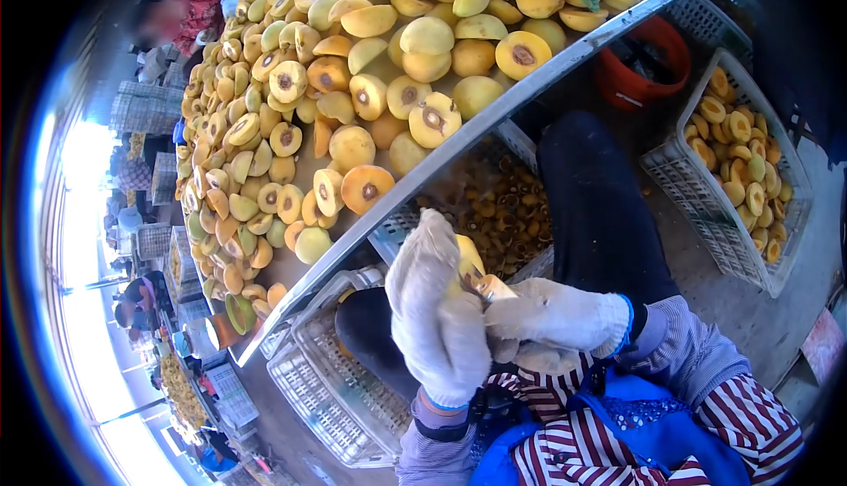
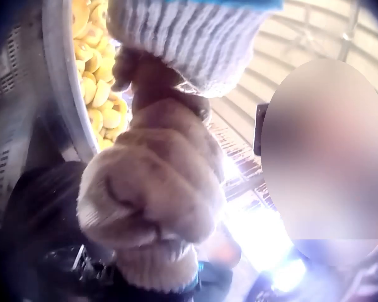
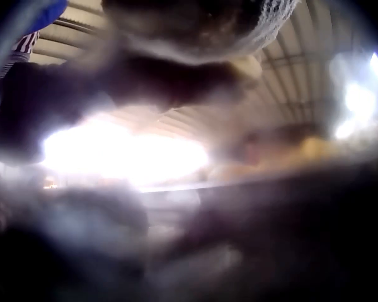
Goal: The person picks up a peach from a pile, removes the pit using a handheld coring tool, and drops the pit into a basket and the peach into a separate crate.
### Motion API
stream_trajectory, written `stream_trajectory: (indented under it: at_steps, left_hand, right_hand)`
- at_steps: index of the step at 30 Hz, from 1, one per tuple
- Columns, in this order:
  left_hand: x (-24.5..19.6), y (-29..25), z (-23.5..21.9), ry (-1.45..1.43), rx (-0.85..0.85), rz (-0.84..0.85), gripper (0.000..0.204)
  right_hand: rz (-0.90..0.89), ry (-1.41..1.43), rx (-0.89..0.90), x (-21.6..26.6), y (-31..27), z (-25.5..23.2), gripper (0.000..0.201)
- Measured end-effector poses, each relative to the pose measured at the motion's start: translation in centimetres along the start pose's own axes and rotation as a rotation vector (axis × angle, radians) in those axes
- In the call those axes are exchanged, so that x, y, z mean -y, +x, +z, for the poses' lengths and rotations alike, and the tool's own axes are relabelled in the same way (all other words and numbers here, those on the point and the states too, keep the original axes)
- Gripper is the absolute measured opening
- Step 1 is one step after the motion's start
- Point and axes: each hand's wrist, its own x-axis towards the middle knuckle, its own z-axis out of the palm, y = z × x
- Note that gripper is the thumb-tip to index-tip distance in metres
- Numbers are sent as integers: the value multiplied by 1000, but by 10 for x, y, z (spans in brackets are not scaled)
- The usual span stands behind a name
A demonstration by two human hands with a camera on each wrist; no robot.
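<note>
In the head view, my gloved left hand holds a yellow peach half on its palm side, fingers pointing up and away from me. The fingers hide much of the fruit. From the right, my gloved right hand meets it with curled fingers, gripping a small pale-orange piece against the peach; I cannot tell what kind of thing this piece is. Both hands are above my lap, just short of the table edge. The right wrist view is mostly blurred, with a dark glove edge across its top.
Halved peaches are heaped on the metal-edged table ahead. Under the edge, a crate holds brown scraps. A white crate of peach halves and a red bucket stand right; stacked crates stand left. Another person works across the table.
</note>
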Motion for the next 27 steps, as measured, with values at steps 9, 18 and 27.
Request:
stream_trajectory:
  at_steps: [9,18,27]
  left_hand:
    - [-2,14,-6,153,253,26,40]
    - [8,17,-5,7,209,-138,42]
    - [21,30,-50,-605,-261,-601,49]
  right_hand:
    - [-78,101,34,-17,7,-18,44]
    - [-9,56,17,-8,6,-20,46]
    - [-147,-192,-187,-7,15,-5,33]
